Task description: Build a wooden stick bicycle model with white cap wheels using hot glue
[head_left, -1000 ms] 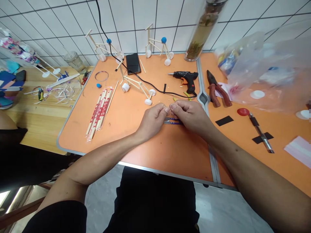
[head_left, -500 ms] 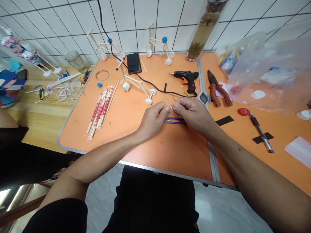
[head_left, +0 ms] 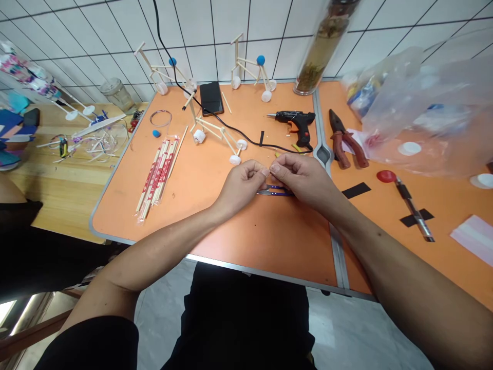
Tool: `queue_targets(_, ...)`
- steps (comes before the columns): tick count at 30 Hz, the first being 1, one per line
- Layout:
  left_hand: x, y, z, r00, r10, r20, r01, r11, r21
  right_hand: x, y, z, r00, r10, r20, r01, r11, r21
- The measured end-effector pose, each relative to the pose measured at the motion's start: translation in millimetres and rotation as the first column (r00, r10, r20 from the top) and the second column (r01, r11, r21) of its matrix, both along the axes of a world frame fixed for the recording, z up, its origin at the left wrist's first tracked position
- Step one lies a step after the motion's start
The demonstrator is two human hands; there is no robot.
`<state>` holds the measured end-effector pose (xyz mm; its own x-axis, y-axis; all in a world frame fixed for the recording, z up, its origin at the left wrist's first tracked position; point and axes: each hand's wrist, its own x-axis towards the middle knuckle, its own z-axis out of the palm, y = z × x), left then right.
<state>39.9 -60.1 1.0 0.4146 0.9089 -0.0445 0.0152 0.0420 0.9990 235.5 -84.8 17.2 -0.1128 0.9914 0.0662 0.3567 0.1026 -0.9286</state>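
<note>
My left hand (head_left: 246,184) is closed in a pinch over the middle of the orange table (head_left: 239,226). My right hand (head_left: 298,174) pinches too, its fingertips almost touching the left ones. Whatever lies between the fingers is too small to make out. Beneath the hands lie blue-handled thread snips (head_left: 275,190), partly covered by the right hand. Just beyond stands a small stick-built tricycle (head_left: 215,129) with white wheels. Behind the right hand rests a black hot glue gun (head_left: 295,123).
Wrapped chopsticks (head_left: 157,177) lie left. Two more stick tricycles (head_left: 248,67) with blue balls stand at the back by a phone (head_left: 211,98). A black cable (head_left: 227,126) crosses the table. Pliers (head_left: 342,139), a pen (head_left: 416,210) and a plastic bag (head_left: 423,118) are right.
Both pinching hands have shifted very slightly to the left, with their fingertips still close together. The things on the table stay where they were.
</note>
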Motion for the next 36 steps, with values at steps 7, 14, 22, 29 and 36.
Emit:
queue_targets(7,-3,1,11.0,0.994,0.014,0.107,0.021,0.949,-0.315,0,-1,1.7,0.997,0.029,-0.075,-0.033,0.998,-0.055)
queue_targets(14,-4,4,18.2,0.990,-0.004,0.143,0.065,0.904,-0.423,5,2,1.3,0.997,0.074,-0.025,-0.075,0.996,-0.046)
queue_targets(22,-3,0,10.7,0.985,-0.059,0.165,0.121,0.911,-0.395,11,3,5.1,0.996,0.089,0.028,-0.086,0.992,-0.089)
queue_targets(29,-1,-1,17.7,0.988,-0.038,0.150,0.103,0.886,-0.451,13,3,4.4,0.998,0.026,0.063,-0.025,1.000,-0.009)
queue_targets(36,-2,-1,16.3,0.990,-0.029,0.141,0.080,0.926,-0.368,12,4,3.1,0.999,0.018,0.046,-0.017,1.000,-0.022)
